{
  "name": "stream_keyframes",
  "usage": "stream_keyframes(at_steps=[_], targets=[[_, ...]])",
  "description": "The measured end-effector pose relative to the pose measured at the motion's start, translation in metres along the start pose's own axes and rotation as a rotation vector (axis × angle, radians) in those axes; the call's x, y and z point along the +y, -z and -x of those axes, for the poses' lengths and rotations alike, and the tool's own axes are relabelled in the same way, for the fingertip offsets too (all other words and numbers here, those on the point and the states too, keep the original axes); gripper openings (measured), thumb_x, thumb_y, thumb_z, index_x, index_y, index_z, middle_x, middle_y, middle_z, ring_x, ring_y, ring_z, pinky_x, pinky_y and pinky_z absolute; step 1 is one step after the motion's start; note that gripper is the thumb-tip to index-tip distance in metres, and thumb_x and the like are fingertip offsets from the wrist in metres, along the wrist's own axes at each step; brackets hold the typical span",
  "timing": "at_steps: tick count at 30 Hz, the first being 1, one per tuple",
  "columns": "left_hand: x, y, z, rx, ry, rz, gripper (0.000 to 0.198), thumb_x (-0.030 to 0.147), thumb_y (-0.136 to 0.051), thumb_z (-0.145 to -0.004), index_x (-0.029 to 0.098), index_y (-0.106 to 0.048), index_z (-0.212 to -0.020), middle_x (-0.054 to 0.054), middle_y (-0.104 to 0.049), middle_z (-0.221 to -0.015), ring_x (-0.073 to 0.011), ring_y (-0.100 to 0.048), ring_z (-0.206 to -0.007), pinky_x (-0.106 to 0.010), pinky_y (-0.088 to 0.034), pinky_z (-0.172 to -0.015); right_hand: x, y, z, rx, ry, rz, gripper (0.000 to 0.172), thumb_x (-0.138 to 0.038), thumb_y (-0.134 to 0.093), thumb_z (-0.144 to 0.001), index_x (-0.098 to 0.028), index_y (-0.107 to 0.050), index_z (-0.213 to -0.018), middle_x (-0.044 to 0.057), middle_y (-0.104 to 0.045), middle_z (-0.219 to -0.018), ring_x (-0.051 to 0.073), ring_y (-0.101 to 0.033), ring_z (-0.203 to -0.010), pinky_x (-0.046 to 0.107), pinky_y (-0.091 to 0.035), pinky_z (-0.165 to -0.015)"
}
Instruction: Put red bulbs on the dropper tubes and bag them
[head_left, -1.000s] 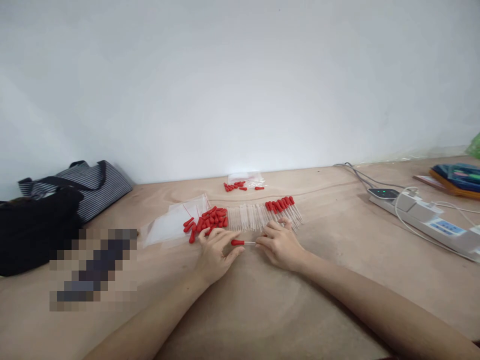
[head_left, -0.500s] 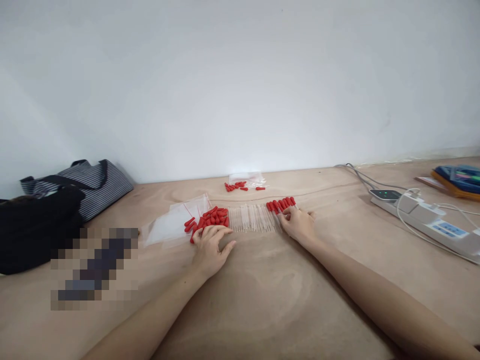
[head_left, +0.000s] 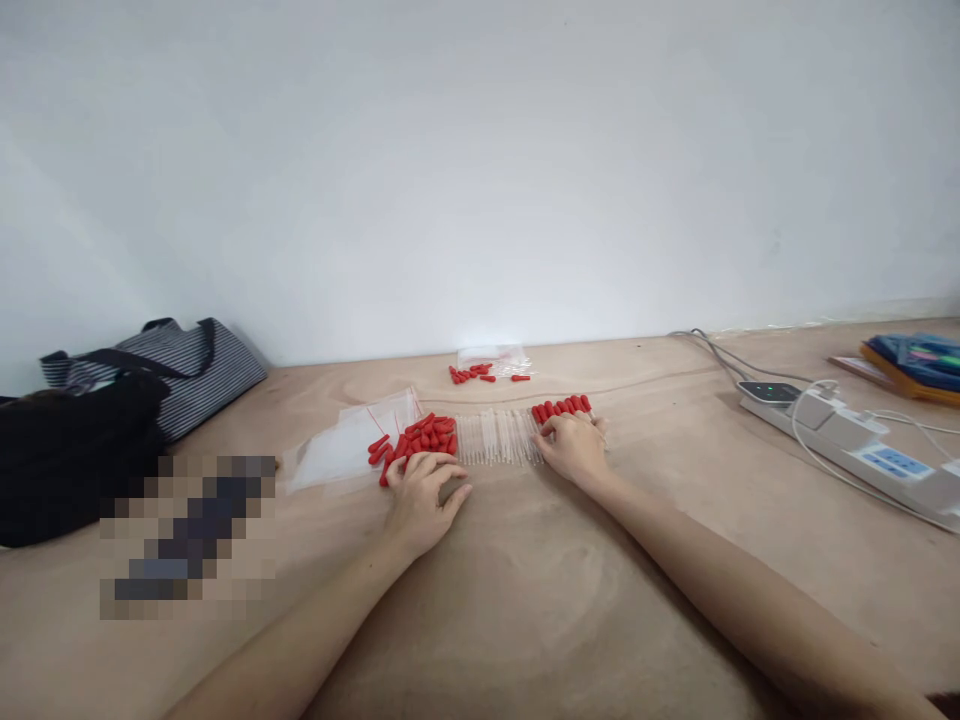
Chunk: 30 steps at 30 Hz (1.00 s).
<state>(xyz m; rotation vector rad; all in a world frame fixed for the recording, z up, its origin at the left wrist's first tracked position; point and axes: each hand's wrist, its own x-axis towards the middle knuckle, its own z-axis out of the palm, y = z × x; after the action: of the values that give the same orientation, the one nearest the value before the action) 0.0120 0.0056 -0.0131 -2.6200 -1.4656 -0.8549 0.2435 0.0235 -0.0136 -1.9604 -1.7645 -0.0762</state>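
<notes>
My left hand (head_left: 427, 497) rests with fingers spread at the near edge of a pile of red rubber bulbs (head_left: 427, 434). Right of the pile, thin clear tubes (head_left: 495, 437) lie side by side in a row. Over the right end of that row is my right hand (head_left: 576, 447), its fingers curved and apart, fingertips touching the tubes. Just beyond it, several tubes with red bulbs on their far ends (head_left: 561, 408) lie in line. My right hand covers part of these droppers.
Clear zip bags (head_left: 330, 452) lie beneath and left of the pile. Farther back are more red bulbs (head_left: 469, 373) and a small clear bag (head_left: 491, 354) with tubes. A power strip (head_left: 862, 440) with cables is at right, a striped bag (head_left: 199, 375) and black cloth (head_left: 75, 450) at left.
My right hand has shifted slightly left along the row, from the droppers' right part toward the bare tubes. My left hand has stayed in place.
</notes>
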Motion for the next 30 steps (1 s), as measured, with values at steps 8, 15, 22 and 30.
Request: stream_keyframes(at_steps=[8,15,22,30], targets=[[0.000,-0.001,0.001,-0.014,-0.006,0.014,0.007,0.029,-0.056,-0.074,0.026,-0.062,-0.076,-0.002,-0.062,-0.093,-0.0228,-0.050,-0.093,-0.050,-0.021,-0.085,-0.001,-0.005,-0.014,-0.005,-0.020,0.132,0.023,-0.029,-0.045,-0.076,-0.019,-0.065,-0.071,0.008,-0.064,-0.079,0.023,-0.050,-0.081,0.040,-0.024,-0.075],[0.001,-0.001,0.002,-0.027,-0.001,0.017,0.007,0.029,-0.056,-0.074,0.026,-0.062,-0.074,-0.002,-0.062,-0.093,-0.0229,-0.050,-0.094,-0.050,-0.021,-0.086,0.001,-0.005,-0.013,-0.019,-0.005,0.129,0.021,-0.020,-0.046,-0.075,-0.021,-0.066,-0.070,0.008,-0.064,-0.078,0.022,-0.049,-0.080,0.040,-0.024,-0.073],[0.002,-0.001,0.001,-0.019,-0.006,0.010,0.006,0.028,-0.057,-0.073,0.026,-0.062,-0.073,-0.002,-0.062,-0.092,-0.0231,-0.050,-0.093,-0.051,-0.020,-0.086,-0.007,-0.004,-0.015,-0.088,-0.043,0.151,0.028,-0.028,-0.042,-0.078,-0.018,-0.066,-0.067,0.011,-0.064,-0.079,0.025,-0.050,-0.087,0.043,-0.023,-0.077],[0.002,-0.001,0.002,0.068,0.056,-0.052,0.007,0.028,-0.057,-0.074,0.026,-0.063,-0.073,-0.002,-0.062,-0.088,-0.0215,-0.050,-0.087,-0.042,-0.026,-0.078,-0.022,-0.003,-0.028,-0.239,-0.139,0.170,0.022,-0.029,-0.047,-0.073,-0.017,-0.065,-0.073,0.012,-0.064,-0.079,0.028,-0.052,-0.088,0.044,-0.023,-0.080]])
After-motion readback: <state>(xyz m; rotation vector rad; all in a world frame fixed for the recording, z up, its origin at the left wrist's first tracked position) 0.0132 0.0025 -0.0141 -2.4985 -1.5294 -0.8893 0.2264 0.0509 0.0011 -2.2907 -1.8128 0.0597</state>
